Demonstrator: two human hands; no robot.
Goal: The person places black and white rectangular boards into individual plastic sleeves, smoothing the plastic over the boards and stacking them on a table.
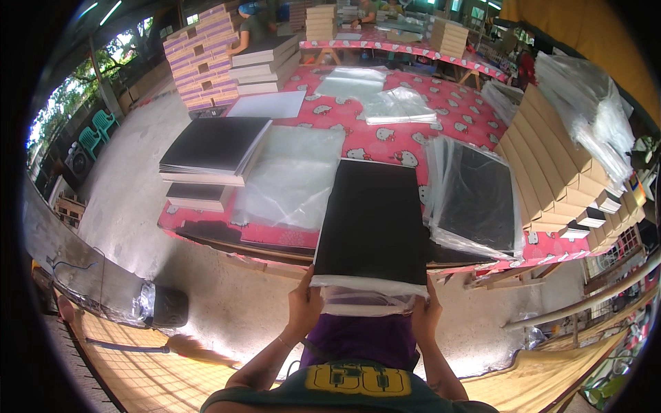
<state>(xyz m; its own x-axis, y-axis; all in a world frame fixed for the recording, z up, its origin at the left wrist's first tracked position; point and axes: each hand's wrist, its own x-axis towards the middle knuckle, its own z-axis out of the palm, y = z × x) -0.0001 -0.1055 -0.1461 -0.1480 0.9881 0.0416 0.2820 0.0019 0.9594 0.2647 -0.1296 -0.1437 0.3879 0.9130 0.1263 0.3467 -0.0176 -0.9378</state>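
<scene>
A stack of black sheets (372,224) with a white near edge lies partly on the table and juts past its front edge towards me. My left hand (303,308) grips its near left corner. At the near right corner, my right hand (427,311) is closed around the side. Below the near edge, between my hands, hangs a clear plastic sleeve (375,301); whether it encloses the stack I cannot tell. Flat clear plastic bags (286,175) lie left of the stack. To its right are black sheets in clear plastic (482,193).
Black-topped stacks (213,144) stand at the table's left. Brown cardboard boxes (551,158) lean at the right, with plastic bags (585,96) over them. The pink patterned tablecloth (451,103) carries more bags. A person (258,31) stands by stacked cartons (200,58). A broom (193,347) lies lower left.
</scene>
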